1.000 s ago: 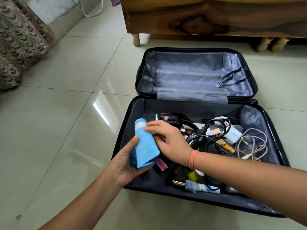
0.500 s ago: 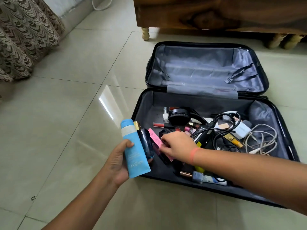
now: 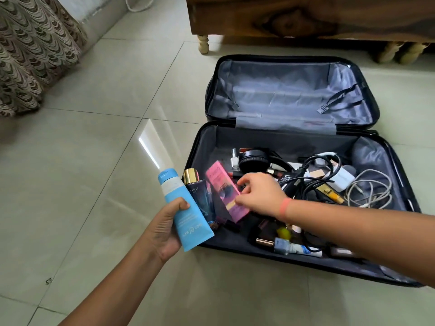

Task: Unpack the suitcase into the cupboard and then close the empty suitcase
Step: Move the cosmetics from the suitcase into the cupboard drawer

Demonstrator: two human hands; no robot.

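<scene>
From the head camera, the open black hard-shell suitcase [image 3: 306,262] lies on the floor, its near half cluttered. At its left edge the left hand [image 3: 164,229] wraps a blue plastic tube [image 3: 186,208], gathering items; the right hand [image 3: 261,196] pinches a pink cardboard box [image 3: 223,191] inside, apparently lifting it.

A glossy pale beige tiled floor [image 3: 98,142] carries everything. An open black hard-shell suitcase with grey lining [image 3: 292,95] lies flat on it at right. Beyond it stands a dark wooden cabinet on turned pale legs [image 3: 306,17]. A scallop-patterned brown curtain [image 3: 33,50] reaches the floor far left.
</scene>
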